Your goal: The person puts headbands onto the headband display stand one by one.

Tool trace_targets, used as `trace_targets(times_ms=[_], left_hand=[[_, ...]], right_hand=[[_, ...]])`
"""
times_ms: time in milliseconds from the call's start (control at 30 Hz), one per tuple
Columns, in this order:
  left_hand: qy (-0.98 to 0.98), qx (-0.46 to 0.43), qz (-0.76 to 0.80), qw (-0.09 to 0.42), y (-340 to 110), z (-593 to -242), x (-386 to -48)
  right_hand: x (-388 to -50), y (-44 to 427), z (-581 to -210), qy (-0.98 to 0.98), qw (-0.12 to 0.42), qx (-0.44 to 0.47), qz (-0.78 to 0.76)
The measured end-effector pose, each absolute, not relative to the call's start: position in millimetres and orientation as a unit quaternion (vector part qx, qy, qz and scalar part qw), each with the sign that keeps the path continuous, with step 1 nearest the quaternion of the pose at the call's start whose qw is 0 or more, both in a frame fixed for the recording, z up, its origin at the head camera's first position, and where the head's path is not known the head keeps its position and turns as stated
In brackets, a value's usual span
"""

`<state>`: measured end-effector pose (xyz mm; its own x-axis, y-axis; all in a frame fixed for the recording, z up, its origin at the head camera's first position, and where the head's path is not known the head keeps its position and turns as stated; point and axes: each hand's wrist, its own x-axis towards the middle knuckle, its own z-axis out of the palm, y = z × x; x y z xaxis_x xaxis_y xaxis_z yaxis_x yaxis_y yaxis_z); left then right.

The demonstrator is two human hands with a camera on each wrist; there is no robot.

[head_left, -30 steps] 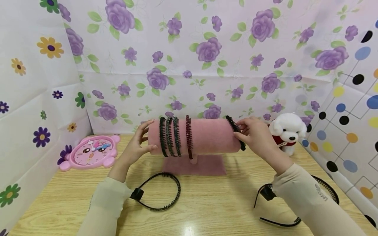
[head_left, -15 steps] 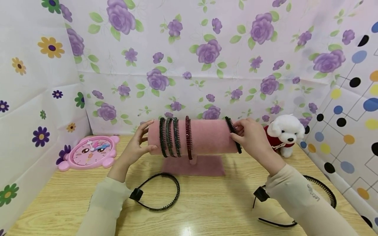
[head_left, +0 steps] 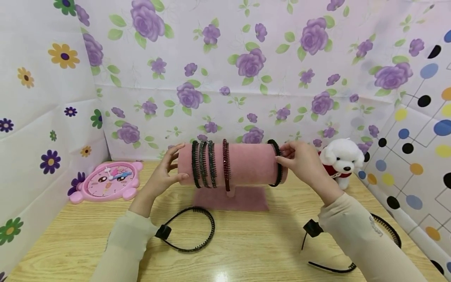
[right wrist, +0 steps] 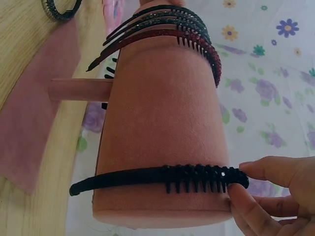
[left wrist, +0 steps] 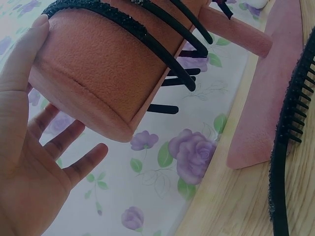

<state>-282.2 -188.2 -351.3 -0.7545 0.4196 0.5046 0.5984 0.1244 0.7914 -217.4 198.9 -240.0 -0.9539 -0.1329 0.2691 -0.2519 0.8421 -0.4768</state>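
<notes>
My right hand (head_left: 299, 162) pinches a black toothed headband (right wrist: 192, 178) between thumb and fingertips. This headband lies around the right end of a pink velvety display roll (head_left: 251, 162) that stands on a flat pink base (head_left: 246, 197). At the roll's left end my left hand (head_left: 163, 170) holds it, thumb in front and fingers behind; in the left wrist view some fingers (left wrist: 64, 140) spread apart from it. Nearer the left hand, a black headband (head_left: 195, 164), two dark glittery headbands (head_left: 202, 164) and a dark red headband (head_left: 226, 164) sit around the roll.
A black headband (head_left: 212, 231) lies on the wooden table (head_left: 246, 243) in front of the base. Another headband (head_left: 391, 227) lies at right, partly under my right sleeve. A pink clock (head_left: 109, 182) stands at left, a white plush dog (head_left: 341, 158) at right. Flowered cloth (head_left: 225, 70) hangs behind.
The black headband at the right end has gone from slanted to nearly upright and sits slightly farther left on the roll. My right hand has moved left slightly with it; my left hand stays.
</notes>
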Motion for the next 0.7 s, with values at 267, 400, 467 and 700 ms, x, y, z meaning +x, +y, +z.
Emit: trace_targets(times_ms=[267,400,467,700], left_hand=[[-0.748,-0.341,-0.564,0.077,-188,-351,-283],[-0.747,-0.343,-0.564,0.080,-188,-352,-283],[-0.747,-0.345,-0.563,0.083,-189,-352,-284],[-0.745,-0.349,-0.562,0.087,-189,-353,-284]], right_hand=[[-217,211,-233,-0.954,0.107,0.135,0.244],[-219,217,-232,-0.953,0.105,0.179,0.222],[-221,219,-232,-0.952,0.099,0.207,0.203],[-227,223,-234,-0.950,0.067,0.266,0.150]])
